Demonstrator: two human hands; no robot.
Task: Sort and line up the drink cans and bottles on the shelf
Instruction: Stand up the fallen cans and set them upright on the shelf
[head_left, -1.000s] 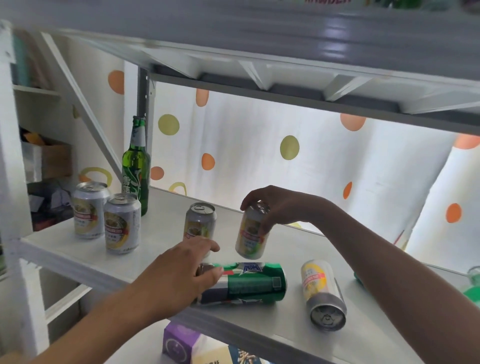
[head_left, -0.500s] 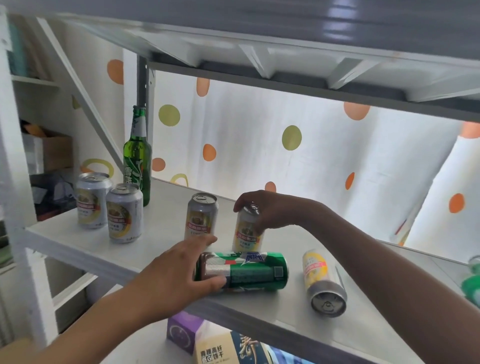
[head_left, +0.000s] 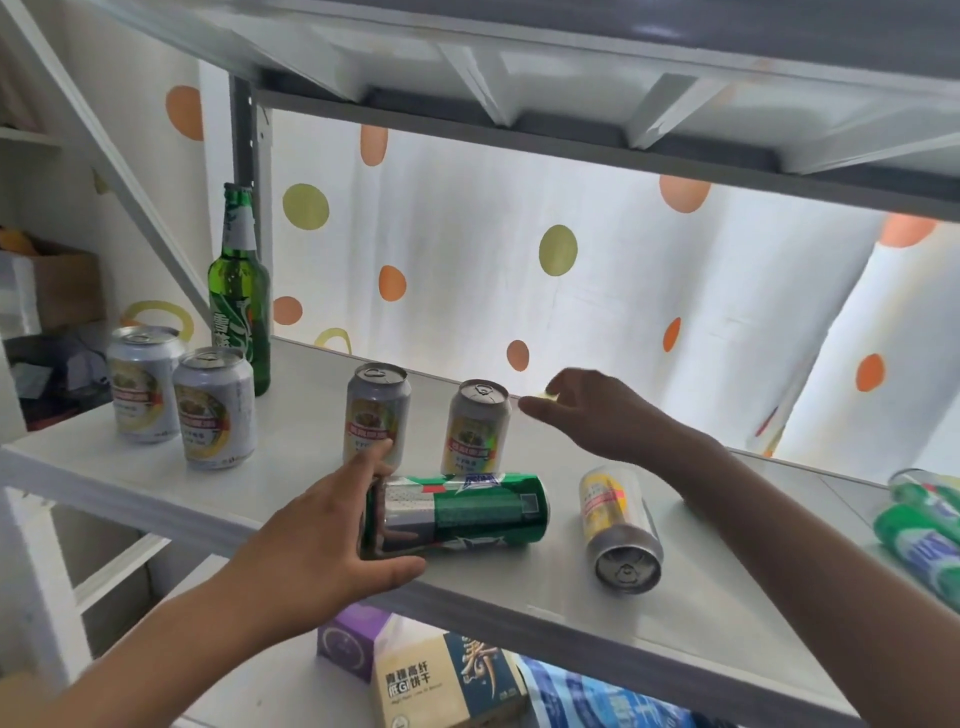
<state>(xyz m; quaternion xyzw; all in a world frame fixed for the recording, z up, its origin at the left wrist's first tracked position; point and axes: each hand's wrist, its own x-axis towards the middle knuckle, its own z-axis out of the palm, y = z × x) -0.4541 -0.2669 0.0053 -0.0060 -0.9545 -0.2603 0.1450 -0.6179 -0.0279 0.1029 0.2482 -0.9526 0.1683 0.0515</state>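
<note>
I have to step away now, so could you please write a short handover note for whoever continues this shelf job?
Left hand grips the lying green can at its end. Right hand is open, just beside the upright silver can, holding nothing.
Done: four silver cans upright, two by the green bottle, two mid-shelf.
Left: stand the green can and the lying yellow can, sort the green cans at the right edge, then line everything up.

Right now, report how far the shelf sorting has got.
Done: four silver cans stand upright beside the green bottle. In hand: the left hand grips the green can lying on its side; the right hand is open, holding nothing. Left: the tipped yellow can and the green cans at the right edge.
</note>
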